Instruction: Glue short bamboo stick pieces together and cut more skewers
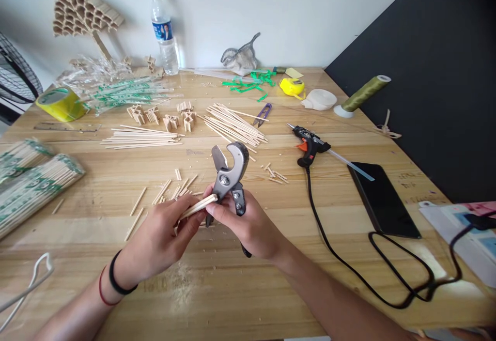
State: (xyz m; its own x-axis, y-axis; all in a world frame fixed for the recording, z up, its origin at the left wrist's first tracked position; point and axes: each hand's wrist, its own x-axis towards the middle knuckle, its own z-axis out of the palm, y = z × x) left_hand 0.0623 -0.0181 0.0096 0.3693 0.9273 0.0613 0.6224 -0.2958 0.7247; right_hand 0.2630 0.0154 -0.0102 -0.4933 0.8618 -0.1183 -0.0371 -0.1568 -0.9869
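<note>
Between the fingers of my left hand (163,237) is a small bundle of thin wooden sticks (199,205), its ends pointing up and right. My right hand (253,225) is wrapped round a grey and black cutter (229,178), whose curved jaws stand open and point up. The stick ends lie by the fingertips of my right hand, below the jaws and not between them. Short cut sticks (135,225) lie on the wooden table (217,299) beyond my left hand. Longer sticks (236,126) are spread behind the cutter.
A glue gun (310,143) with a black cable and a black tablet-like slab (383,199) lie to the right. Packed sticks (42,188) and yellow tape (62,104) are at left. A bottle (165,36) and small stick pieces (170,122) stand farther back.
</note>
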